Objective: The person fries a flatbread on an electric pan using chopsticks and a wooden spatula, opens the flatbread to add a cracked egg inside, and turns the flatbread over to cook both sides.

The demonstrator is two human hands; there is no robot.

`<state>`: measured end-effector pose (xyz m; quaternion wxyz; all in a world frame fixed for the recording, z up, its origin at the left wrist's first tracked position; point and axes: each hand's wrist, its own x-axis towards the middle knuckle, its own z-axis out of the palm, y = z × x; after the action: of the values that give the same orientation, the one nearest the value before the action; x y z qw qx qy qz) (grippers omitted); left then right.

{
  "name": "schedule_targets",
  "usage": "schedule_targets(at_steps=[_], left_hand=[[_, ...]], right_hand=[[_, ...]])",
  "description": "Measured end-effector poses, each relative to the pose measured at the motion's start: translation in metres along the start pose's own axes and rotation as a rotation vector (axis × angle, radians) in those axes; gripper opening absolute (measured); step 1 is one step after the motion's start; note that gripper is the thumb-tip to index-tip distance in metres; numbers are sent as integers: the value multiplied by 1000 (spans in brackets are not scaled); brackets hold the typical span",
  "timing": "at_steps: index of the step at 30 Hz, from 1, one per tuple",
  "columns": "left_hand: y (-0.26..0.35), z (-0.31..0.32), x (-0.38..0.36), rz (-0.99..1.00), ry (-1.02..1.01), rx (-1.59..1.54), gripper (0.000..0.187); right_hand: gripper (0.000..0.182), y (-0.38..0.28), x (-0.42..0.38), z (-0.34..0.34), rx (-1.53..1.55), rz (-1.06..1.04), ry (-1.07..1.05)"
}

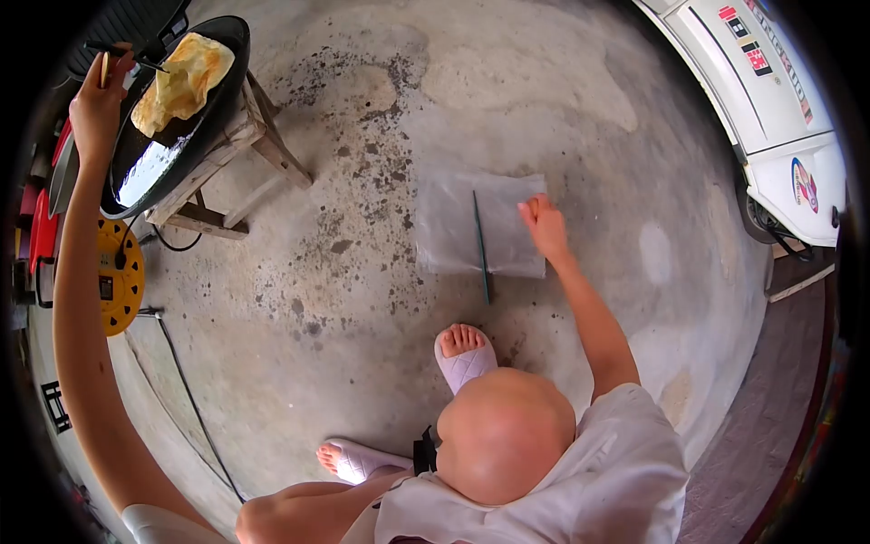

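At the upper left, my left hand (98, 113) is closed around thin dark chopsticks (145, 63), whose tips reach the bread. A browned, folded flatbread (186, 83) lies in a wide black pan (234, 41), where a shiny patch shows on the bare surface. My right hand (546, 227) has its fingers curled, with nothing seen in them. It hovers over the right edge of a clear plastic bag (444, 218) on the floor. Across the bag lies a thin dark green stick (480, 245), its near end past the bag's edge.
A wooden stool (258, 131) stands beneath the pan. A yellow cable reel (122, 276) sits at the left, and a black cord (186, 390) runs along the concrete floor (362, 381). A white machine with stickers (770, 100) stands at the right. My slippered feet (464, 354) are below.
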<state>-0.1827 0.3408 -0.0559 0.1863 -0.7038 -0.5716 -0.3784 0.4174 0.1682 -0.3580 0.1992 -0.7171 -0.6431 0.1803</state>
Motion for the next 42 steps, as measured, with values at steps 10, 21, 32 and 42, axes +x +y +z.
schedule_targets(at_steps=[10, 21, 32, 42], left_hand=[[29, -5, -1, 70, 131, -9, 22], [30, -19, 15, -147, 79, -13, 15], [-4, -16, 34, -313, 114, -126, 12], [-11, -17, 31, -330, 114, -132, 14]], right_hand=[[54, -216, 91, -102, 1154, 10, -490], [63, -524, 196, -59, 165, -605, -36], [51, -596, 207, 27, -160, -579, 137], [54, -599, 213, 33, -297, -664, 191]])
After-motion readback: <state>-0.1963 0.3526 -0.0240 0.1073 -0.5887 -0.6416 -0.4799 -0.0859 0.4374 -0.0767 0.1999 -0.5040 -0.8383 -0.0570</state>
